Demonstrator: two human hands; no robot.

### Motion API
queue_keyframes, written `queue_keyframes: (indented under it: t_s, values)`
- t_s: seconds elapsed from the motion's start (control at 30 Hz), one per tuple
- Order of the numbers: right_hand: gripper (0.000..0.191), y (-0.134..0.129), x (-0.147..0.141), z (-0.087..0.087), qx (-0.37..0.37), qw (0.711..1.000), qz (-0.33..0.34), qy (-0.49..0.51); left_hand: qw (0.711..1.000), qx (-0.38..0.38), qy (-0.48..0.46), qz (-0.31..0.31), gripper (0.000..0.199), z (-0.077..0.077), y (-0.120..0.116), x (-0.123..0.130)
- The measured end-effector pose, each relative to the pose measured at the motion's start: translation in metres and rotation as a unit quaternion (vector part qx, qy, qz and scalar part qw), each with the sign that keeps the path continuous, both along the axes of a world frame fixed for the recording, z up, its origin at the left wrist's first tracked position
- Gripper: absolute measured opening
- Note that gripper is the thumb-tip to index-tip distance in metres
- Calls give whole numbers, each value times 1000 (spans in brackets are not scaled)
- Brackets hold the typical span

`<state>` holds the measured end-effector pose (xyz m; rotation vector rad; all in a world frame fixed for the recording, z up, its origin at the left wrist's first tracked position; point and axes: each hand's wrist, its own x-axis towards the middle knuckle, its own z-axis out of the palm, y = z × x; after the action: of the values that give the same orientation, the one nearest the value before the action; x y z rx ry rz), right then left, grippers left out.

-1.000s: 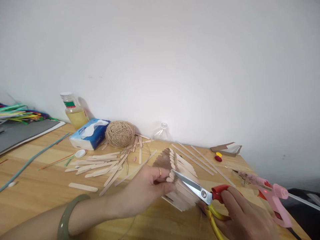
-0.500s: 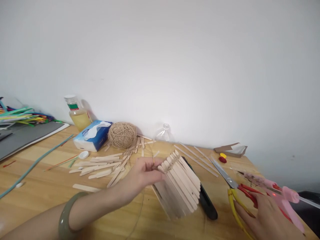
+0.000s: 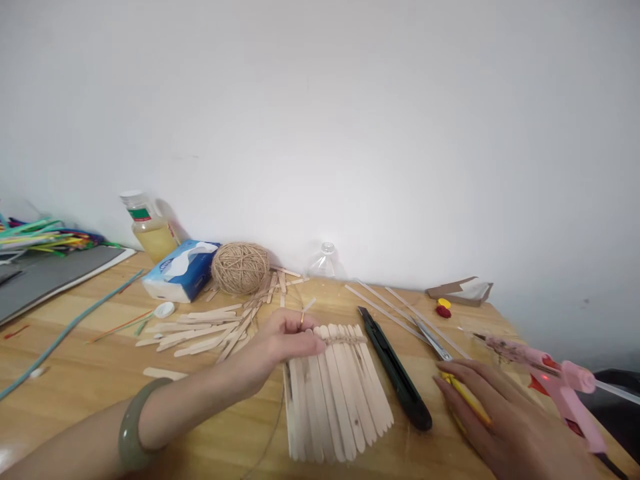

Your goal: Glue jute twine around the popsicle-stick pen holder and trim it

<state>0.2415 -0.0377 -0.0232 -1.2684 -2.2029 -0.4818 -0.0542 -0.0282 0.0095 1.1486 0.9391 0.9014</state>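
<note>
My left hand [image 3: 290, 343] pinches the top edge of a panel of craft sticks [image 3: 337, 400], set side by side with a band of twine near their rounded top ends. The panel leans toward me over the table. My right hand [image 3: 495, 407] is over the scissors [image 3: 467, 397], with the yellow handle between thumb and fingers; the red handle is hidden. The closed blades point away from me, beside clear glue sticks [image 3: 383, 310]. A dark green utility knife [image 3: 395, 370] lies between the panel and the scissors.
Loose craft sticks [image 3: 200, 330], a twine ball [image 3: 241, 268], a tissue pack [image 3: 181, 272] and a jar [image 3: 149, 230] lie to the left. A pink glue gun [image 3: 560, 387] lies at the right edge. A clear bottle top [image 3: 325, 261] stands by the wall.
The scissors, opened wide before, are now closed and lie farther left under my right hand. My left hand has turned the panel, so its stick faces show more squarely.
</note>
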Motion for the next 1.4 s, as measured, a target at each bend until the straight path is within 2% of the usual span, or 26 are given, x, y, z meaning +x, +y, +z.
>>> queue_keyframes:
  t_s: [0.03,0.13,0.17,0.27,0.37,0.53,0.77,0.93,1.13,1.4]
  values:
    - [23,-1,-13,6,-5,1000,4,7,1000,-1,1,-2,23,0,0,0]
    - [15,-1,-50,25,-119,986,102,63,1000,-6,-2,-7,20,0,0,1]
    - [13,0,-60,30,-134,979,129,87,1000,-6,-3,-11,18,0,0,1]
    - [14,2,-83,43,-193,955,166,151,1000,1,1,-19,13,-1,2,0]
    - [15,4,-95,50,-218,940,192,181,1000,9,9,-20,11,-2,4,-1]
    - [16,4,-103,53,-207,931,226,197,999,20,17,-37,7,-1,4,-1]
    - [13,3,-106,49,-209,934,221,189,996,48,49,-52,10,4,4,5]
    - [13,2,-108,47,-230,934,200,186,996,41,38,-64,13,-1,3,2]
    - [6,0,-111,50,-294,911,178,229,998,26,57,-6,18,-7,0,2]
    - [6,1,-113,49,-316,900,168,248,996,38,55,-58,15,4,2,8]
